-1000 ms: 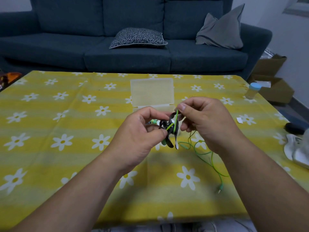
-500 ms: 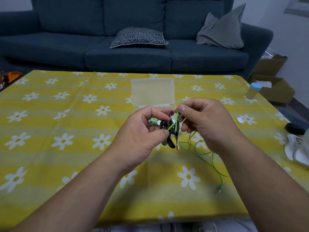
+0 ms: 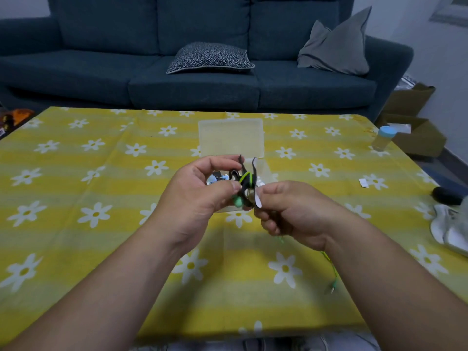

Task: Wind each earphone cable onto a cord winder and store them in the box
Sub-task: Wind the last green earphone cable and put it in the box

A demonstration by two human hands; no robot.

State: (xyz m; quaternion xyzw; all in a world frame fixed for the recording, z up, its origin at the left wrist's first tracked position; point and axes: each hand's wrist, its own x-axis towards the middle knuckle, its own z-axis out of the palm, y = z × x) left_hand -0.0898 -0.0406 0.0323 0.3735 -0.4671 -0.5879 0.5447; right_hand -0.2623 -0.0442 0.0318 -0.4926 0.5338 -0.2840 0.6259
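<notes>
A: Why's the left hand (image 3: 200, 196) pinching the cord winder (image 3: 247, 183) mid-frame?
B: Steadies it, I guess, while the right hand (image 3: 291, 214) grips the green cable (image 3: 330, 266) for wrapping. Box (image 3: 231, 138) waits open just behind.

Both forearms are reaching forward, hands nearly touching. The left hand (image 3: 200, 196) is pinching the cord winder (image 3: 247, 182); the right hand (image 3: 291, 211) is gripping the cable (image 3: 329, 263) with curled fingers (image 3: 273, 191).

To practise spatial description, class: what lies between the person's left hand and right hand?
In the head view, a black cord winder wrapped with green earphone cable sits between the left hand and right hand.
</notes>
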